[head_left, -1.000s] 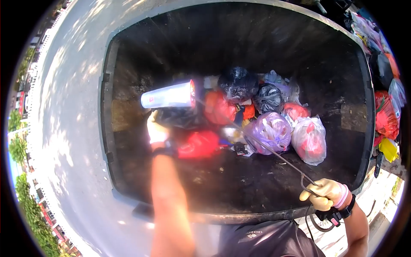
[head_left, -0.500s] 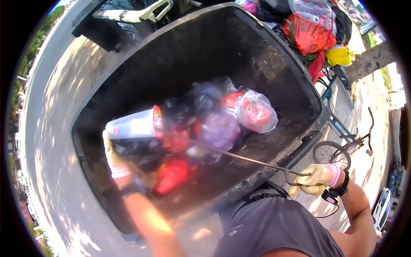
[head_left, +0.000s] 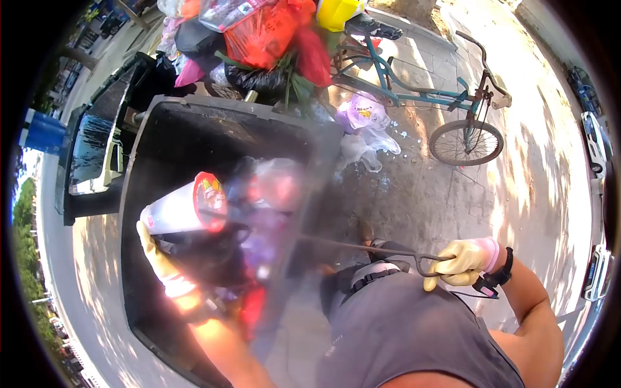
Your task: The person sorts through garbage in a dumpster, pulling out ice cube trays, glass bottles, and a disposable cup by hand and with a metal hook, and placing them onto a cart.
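Observation:
In a yellow glove with a pink cuff, my left hand grips the base of a white tub with a red printed top, tilted over the bin's inside. Dark bag material hangs just under the tub. My gloved right hand is closed round the looped handle of a thin metal rod. The rod reaches left towards the bin; motion blur hides its tip. Inside the large black bin lie blurred clear, purple and red bags.
Full rubbish bags are heaped beyond the bin. A teal bicycle frame with one wheel stands to the right. Purple and clear bags lie on the pavement. Another dark bin is at the left.
The view has swung right, so the bin sits further left and more of the bicycle and pavement shows. The tub's printed top has turned more towards me. Both hands keep their grips.

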The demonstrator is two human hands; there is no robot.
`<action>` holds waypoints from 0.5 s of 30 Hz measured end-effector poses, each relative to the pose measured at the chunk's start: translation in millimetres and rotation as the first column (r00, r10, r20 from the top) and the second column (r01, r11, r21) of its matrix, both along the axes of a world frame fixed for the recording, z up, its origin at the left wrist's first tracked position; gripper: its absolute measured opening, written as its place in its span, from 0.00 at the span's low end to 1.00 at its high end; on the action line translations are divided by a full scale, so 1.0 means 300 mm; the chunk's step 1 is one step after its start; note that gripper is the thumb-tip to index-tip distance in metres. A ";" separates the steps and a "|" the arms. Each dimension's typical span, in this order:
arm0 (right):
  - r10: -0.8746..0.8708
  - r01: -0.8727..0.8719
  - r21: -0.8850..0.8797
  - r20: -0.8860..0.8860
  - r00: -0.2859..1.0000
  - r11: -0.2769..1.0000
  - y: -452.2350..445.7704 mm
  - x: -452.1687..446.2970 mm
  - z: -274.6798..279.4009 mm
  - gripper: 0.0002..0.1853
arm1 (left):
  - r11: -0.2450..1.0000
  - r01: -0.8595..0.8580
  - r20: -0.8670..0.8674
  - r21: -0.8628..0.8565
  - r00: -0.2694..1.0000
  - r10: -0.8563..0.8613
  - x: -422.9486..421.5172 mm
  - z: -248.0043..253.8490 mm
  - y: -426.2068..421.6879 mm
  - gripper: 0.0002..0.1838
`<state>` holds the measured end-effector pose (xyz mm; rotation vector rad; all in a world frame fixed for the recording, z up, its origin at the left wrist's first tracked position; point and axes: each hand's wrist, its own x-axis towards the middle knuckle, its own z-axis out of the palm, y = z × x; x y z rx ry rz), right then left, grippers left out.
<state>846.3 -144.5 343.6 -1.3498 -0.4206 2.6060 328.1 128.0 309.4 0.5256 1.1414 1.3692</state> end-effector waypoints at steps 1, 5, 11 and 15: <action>-0.061 0.062 0.028 -0.025 0.998 0.998 -0.051 0.049 -0.015 0.19 | 1.000 0.024 0.025 -0.012 0.999 -0.023 0.069 0.011 0.020 0.40; -0.182 0.175 0.254 0.006 0.983 0.951 -0.195 0.205 -0.109 0.17 | 0.986 0.134 -0.133 0.099 0.984 -0.121 0.345 0.002 0.101 0.42; -0.432 0.431 0.046 0.164 0.887 0.901 -0.248 0.353 -0.162 0.14 | 0.689 0.697 -0.865 0.199 0.455 -0.211 0.476 -0.181 0.264 0.34; -0.550 0.549 0.044 0.105 0.829 0.835 -0.300 0.440 -0.257 0.17 | 0.851 0.475 -0.707 0.223 0.680 -0.194 0.683 -0.135 0.126 0.23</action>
